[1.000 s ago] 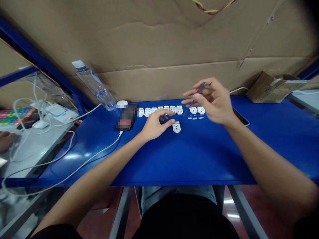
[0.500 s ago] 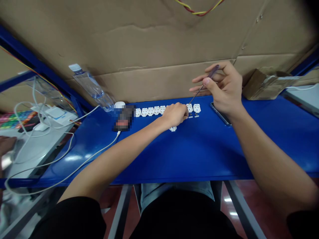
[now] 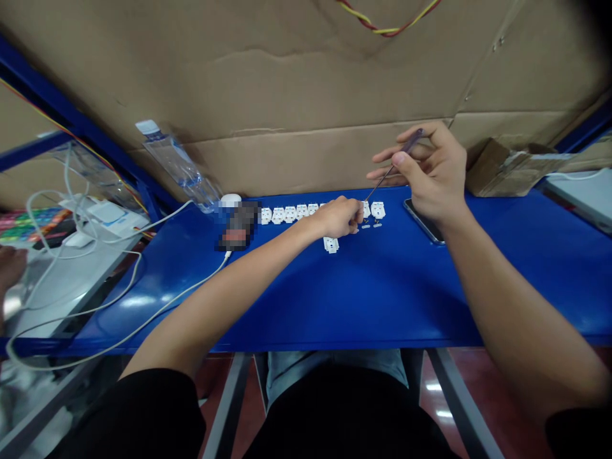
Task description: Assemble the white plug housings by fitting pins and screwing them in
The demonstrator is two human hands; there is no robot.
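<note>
Several small white parts (image 3: pixel 289 214) stand in a row along the back of the blue table (image 3: pixel 296 306). One more white part (image 3: pixel 331 245) lies in front of the row. My left hand (image 3: pixel 340 215) reaches over the row's right part with its fingers curled together; what they grip is too small to make out. My right hand (image 3: pixel 425 167) holds a thin screwdriver (image 3: pixel 410 140) between thumb and fingers, its tip down by a white part (image 3: pixel 366 209) beside my left fingers. Small metal pieces (image 3: pixel 377 224) lie in front of the two rightmost parts.
A phone (image 3: pixel 424 222) lies right of the row. To the left are a blurred-out dark device (image 3: pixel 239 226) with a white cable and a leaning clear bottle (image 3: pixel 179 166). A cardboard box (image 3: pixel 502 169) sits at the back right. Another person's hand (image 3: pixel 10 268) shows far left.
My left hand has shifted slightly, and more of the white part in front of the row shows. The view has moved a little. My right hand still holds the screwdriver in nearly the same pose.
</note>
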